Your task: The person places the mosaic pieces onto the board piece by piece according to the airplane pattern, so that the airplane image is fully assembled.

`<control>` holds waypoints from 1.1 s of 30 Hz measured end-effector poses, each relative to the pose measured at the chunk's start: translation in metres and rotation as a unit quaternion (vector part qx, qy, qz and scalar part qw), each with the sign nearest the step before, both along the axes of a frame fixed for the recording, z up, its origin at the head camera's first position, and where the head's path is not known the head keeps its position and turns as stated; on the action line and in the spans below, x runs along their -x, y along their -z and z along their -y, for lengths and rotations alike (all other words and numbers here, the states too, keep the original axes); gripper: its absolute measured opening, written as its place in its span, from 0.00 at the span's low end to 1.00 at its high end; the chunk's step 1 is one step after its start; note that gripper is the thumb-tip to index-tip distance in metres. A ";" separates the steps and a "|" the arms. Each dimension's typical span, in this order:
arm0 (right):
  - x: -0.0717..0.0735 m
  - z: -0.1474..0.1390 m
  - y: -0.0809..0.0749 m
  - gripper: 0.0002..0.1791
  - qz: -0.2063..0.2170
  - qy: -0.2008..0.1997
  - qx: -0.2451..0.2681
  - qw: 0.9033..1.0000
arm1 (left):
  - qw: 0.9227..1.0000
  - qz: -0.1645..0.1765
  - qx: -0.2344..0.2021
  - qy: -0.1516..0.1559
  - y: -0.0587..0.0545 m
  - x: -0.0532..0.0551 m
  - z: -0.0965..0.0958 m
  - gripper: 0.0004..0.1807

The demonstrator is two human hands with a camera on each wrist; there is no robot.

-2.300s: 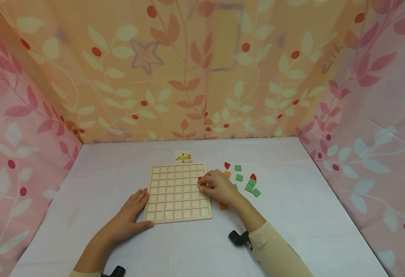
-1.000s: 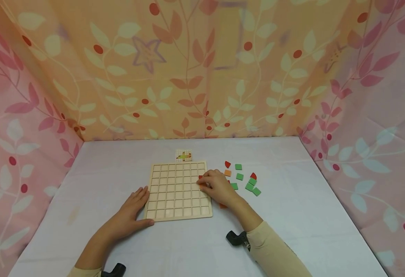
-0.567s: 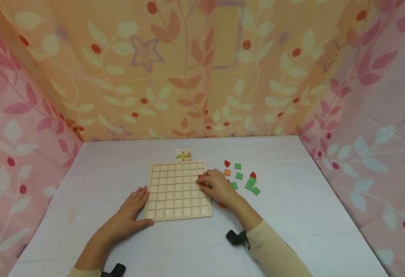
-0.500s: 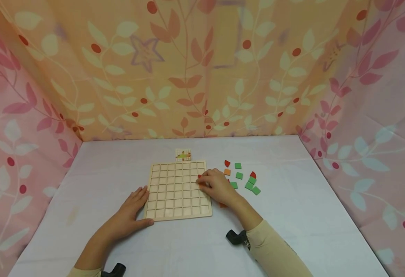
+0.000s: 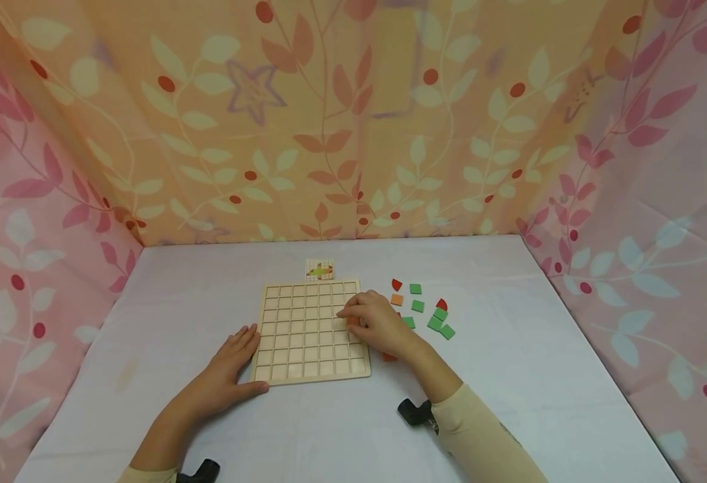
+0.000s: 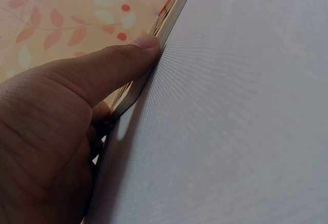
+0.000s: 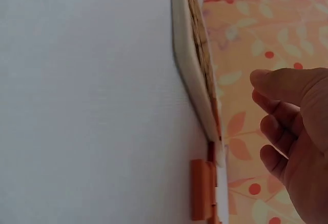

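Observation:
A square wooden grid board (image 5: 305, 342) lies on the white table. My left hand (image 5: 223, 369) rests against its lower left corner, fingers along the left side and thumb on the near edge. In the left wrist view the thumb (image 6: 123, 62) presses the rim. Above the board's right side is my right hand (image 5: 384, 325), its thumb and forefinger apart over an orange piece (image 5: 351, 323) in the grid. The right wrist view has the hand (image 7: 302, 116) with loosely bent fingers and nothing visible in them. It covers part of the board's right columns.
Behind the board lies a small pattern card (image 5: 320, 270). Loose pieces lie to the right: several green squares (image 5: 417, 306), red rounded pieces (image 5: 396, 284) and an orange square (image 5: 397, 300). Another orange piece (image 5: 389, 357) is near the right forearm. Floral curtains (image 5: 329, 134) enclose the table.
My right hand has shifted slightly left and up over the board, and its forefinger reaches farther in. The red piece seen by the fingertips is now hidden. My left hand stays still.

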State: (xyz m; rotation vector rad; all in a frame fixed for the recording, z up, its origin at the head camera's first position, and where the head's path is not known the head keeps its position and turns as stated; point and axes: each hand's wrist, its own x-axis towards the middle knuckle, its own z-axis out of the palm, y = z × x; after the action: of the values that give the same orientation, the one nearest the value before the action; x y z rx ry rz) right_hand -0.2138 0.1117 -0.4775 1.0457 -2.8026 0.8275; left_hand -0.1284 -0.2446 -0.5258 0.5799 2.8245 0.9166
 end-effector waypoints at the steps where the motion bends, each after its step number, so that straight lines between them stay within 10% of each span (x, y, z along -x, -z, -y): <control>1: -0.001 0.000 -0.003 0.15 -0.002 -0.003 0.003 1.000 | 1.000 -0.001 -0.001 0.001 0.000 0.000 0.000 0.60; 18: -0.007 -0.044 -0.056 0.17 -0.028 0.018 -0.009 0.999 | 1.000 -0.006 -0.001 0.000 0.002 0.000 0.001 0.60; 33: -0.009 -0.106 -0.060 0.18 0.000 0.070 -0.020 0.997 | 1.000 -0.015 -0.003 0.008 0.004 0.002 0.002 0.60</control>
State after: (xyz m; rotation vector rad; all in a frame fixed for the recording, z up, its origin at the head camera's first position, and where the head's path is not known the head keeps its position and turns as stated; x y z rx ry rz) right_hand -0.2048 0.2172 -0.4179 0.8411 -2.8650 0.7593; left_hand -0.1301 -0.2471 -0.5301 0.6192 2.8401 0.9206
